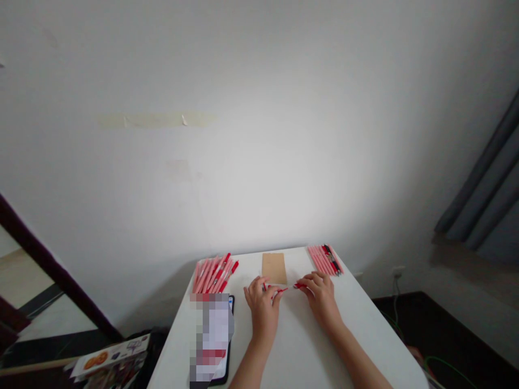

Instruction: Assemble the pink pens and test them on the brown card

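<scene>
My left hand (263,303) is over the middle of the white table, its fingers closed on a slim red and white pen part (283,290) that points right. A short gap away, my right hand (322,300) pinches a small red pen piece (299,286) with a dark end toward the left. The two pieces look apart, though fingers cover much of each. Just behind my hands lies a flat brown cardboard piece (274,267).
A loose heap of pink and red pens (214,274) lies at the table's back left. At the back right is a neater row of pink, red and black pens (325,260). A phone (231,324), partly blurred out, rests at the left edge. A wall (259,162) stands behind the table.
</scene>
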A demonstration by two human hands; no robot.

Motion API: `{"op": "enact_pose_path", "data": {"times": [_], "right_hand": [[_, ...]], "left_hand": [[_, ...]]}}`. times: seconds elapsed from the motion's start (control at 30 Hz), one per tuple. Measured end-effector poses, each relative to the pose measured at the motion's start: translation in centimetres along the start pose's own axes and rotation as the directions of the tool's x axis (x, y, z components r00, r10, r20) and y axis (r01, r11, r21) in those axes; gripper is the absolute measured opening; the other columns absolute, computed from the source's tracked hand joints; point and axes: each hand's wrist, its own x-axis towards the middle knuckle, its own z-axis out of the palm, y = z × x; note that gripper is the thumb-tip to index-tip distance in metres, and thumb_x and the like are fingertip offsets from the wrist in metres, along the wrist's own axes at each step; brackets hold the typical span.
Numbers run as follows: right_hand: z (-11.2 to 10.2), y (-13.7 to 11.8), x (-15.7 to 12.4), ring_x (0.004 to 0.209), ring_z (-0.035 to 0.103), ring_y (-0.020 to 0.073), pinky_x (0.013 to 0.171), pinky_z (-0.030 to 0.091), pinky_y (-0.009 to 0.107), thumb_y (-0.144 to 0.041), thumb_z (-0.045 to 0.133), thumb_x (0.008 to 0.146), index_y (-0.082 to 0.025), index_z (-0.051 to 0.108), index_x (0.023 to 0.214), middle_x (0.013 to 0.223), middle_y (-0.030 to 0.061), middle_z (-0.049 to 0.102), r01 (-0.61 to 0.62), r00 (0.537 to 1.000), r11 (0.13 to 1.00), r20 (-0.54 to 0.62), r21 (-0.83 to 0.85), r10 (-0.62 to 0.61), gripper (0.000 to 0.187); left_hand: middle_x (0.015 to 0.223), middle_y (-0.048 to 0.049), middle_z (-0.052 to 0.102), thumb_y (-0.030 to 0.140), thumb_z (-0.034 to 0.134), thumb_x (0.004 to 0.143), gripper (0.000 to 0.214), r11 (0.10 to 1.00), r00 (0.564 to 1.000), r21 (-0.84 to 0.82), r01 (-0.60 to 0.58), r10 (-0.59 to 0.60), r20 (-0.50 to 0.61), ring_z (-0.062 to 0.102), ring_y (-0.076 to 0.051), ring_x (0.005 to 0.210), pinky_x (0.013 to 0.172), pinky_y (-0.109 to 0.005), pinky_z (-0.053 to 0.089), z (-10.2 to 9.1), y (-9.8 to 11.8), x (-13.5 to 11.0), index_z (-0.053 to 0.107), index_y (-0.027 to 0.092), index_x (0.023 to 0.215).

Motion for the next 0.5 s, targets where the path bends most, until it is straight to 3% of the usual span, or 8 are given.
{"op": "enact_pose_path", "data": {"times": [0.5], "right_hand": [[-0.53,-0.80,0.30,0.104,0.049,0.0259,0.091,0.039,0.045,-0.029,0.058,0.086,-0.033,0.071,0.094,0.096,0.0042,0.067,-0.009,0.999,0.996,0.051,0.087,0.005,0.016]], "left_hand": [[0.110,-0.0040,0.062,0.020,0.069,0.071,0.011,1.000,1.000,-0.006,-0.016,0.016,0.007,0.046,-0.027,0.118,0.105,-0.060,0.027,-0.12,0.10,0.20,0.073,0.030,0.074]]}}
